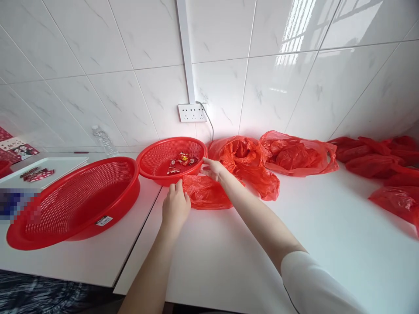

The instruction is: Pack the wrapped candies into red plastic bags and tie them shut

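Observation:
A thin red plastic bag [209, 194] lies on the white table in front of me. My left hand [176, 204] is closed on the bag's left edge, with thumb and fingers bent around the film. Beyond the bag, my right hand [213, 169] reaches over its far edge, fingers stretched and apart, close to the rim of a round red basket [149, 171]. Whether the right thumb touches the film is unclear. Several small wrapped candies [183, 160] lie at the bottom of that basket.
A larger red basket [127, 192] stands at left, beside a white tray [67, 165] with red packets. Behind are a clear plastic bottle [104, 140] and a wall socket [193, 113]. More red bags [299, 155] lie along the wall to the right. A seam splits the tabletop.

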A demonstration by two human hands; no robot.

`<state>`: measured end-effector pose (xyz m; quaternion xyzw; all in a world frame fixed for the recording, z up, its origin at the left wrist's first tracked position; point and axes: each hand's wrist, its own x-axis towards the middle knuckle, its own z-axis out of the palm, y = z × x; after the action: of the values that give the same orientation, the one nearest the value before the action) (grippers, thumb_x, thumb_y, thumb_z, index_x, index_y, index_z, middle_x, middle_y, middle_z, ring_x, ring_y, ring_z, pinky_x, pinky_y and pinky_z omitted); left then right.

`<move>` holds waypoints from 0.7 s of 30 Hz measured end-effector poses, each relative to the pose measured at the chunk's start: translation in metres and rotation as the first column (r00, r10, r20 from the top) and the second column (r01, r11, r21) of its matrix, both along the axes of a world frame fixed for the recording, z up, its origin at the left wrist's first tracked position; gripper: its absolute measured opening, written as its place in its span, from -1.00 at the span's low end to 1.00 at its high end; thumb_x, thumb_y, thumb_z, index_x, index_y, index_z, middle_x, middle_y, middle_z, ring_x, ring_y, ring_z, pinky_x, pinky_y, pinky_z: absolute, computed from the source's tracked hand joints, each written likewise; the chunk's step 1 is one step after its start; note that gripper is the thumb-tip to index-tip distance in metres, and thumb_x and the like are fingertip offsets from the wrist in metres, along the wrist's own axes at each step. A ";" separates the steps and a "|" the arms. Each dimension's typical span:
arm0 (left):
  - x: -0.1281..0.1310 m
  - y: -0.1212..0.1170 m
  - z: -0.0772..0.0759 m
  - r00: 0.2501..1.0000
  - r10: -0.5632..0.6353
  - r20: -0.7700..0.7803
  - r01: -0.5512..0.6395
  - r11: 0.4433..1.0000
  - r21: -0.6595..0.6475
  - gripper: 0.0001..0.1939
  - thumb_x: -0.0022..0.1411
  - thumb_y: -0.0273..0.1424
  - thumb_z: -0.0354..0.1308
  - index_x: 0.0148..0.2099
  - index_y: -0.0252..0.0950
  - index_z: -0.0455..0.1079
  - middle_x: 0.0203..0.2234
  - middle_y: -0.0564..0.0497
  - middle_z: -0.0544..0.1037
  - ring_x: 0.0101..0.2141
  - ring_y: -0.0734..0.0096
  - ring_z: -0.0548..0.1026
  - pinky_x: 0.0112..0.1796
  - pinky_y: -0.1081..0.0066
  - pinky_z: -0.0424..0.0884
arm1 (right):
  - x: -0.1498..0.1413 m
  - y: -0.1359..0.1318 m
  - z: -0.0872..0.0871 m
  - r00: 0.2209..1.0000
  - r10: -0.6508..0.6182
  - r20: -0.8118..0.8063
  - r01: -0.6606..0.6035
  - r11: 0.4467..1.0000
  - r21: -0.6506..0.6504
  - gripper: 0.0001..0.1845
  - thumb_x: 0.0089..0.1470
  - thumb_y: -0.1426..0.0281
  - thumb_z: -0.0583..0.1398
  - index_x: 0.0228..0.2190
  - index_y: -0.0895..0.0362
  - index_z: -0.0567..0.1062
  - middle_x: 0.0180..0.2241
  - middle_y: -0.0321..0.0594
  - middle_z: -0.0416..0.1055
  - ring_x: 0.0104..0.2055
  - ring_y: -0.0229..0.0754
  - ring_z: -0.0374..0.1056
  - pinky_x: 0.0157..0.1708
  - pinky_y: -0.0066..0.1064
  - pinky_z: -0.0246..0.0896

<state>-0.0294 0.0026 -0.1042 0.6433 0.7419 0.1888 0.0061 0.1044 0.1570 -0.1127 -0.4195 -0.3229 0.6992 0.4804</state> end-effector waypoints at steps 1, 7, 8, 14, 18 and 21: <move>-0.005 0.005 -0.003 0.996 -0.045 0.074 0.042 0.998 0.043 -0.55 0.31 -0.45 -0.11 0.21 -0.39 0.28 -0.01 -0.31 0.44 -0.06 0.04 0.47 -0.18 0.24 0.36 | -0.004 0.002 -0.004 1.000 0.023 -0.005 -0.023 1.000 -0.011 -0.83 0.17 0.33 0.20 -0.36 0.20 0.44 -0.44 -0.17 0.37 -0.39 -0.18 0.37 -0.26 -0.22 0.44; -0.026 0.015 -0.013 0.900 -0.112 0.420 0.133 0.991 -0.021 -0.66 0.32 -0.16 -0.02 -0.42 -0.25 0.33 -0.56 0.02 0.40 -0.45 0.27 0.43 -0.39 0.35 0.28 | -0.014 -0.006 -0.003 0.996 -0.023 -0.082 0.026 0.999 0.047 -0.90 0.21 0.36 0.13 -0.37 0.10 0.36 -0.45 -0.31 0.38 -0.43 -0.27 0.31 -0.27 -0.28 0.42; -0.027 0.015 -0.014 0.876 -0.094 0.472 0.146 0.986 -0.074 -0.58 0.29 -0.09 0.01 -0.51 -0.24 0.27 -0.64 0.05 0.34 -0.53 0.31 0.39 -0.46 0.37 0.24 | -0.012 -0.009 0.001 0.995 -0.038 -0.091 0.044 0.997 0.059 -0.89 0.22 0.36 0.12 -0.37 0.10 0.34 -0.46 -0.33 0.38 -0.43 -0.28 0.30 -0.27 -0.30 0.41; -0.026 0.014 -0.014 0.603 0.007 0.798 0.320 0.914 -0.250 -0.58 0.18 -0.03 0.15 -0.47 -0.29 0.46 -0.50 -0.05 0.58 -0.44 0.27 0.53 -0.41 0.38 0.38 | 0.023 -0.030 0.025 0.992 -0.060 -0.108 0.073 0.990 0.121 -0.76 0.12 0.32 0.21 -0.49 0.09 0.26 -0.52 -0.39 0.36 -0.46 -0.30 0.31 -0.25 -0.30 0.41; -0.022 0.016 -0.016 0.359 0.134 0.924 0.338 0.904 -0.262 -0.65 0.08 -0.10 0.30 -0.38 -0.33 0.55 -0.45 -0.12 0.63 -0.37 0.20 0.58 -0.36 0.38 0.41 | 0.057 -0.044 0.037 0.990 -0.073 -0.124 0.093 0.982 0.162 -0.74 0.03 0.27 0.28 -0.46 0.08 0.30 -0.47 -0.35 0.42 -0.37 -0.22 0.39 -0.22 -0.26 0.44; -0.025 0.022 -0.022 0.278 0.170 0.945 0.286 0.925 -0.251 -0.67 0.03 -0.14 0.35 -0.37 -0.34 0.56 -0.44 -0.12 0.64 -0.38 0.20 0.59 -0.37 0.38 0.41 | 0.088 -0.053 0.041 0.991 -0.064 -0.116 0.089 0.972 0.218 -0.79 0.02 0.26 0.29 -0.41 0.08 0.37 -0.37 -0.31 0.46 -0.33 -0.18 0.41 -0.22 -0.22 0.45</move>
<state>-0.0541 0.0242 -0.1265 0.4129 0.5843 0.3909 0.5791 0.1923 0.1038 -0.0712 -0.3365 -0.3564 0.6613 0.5679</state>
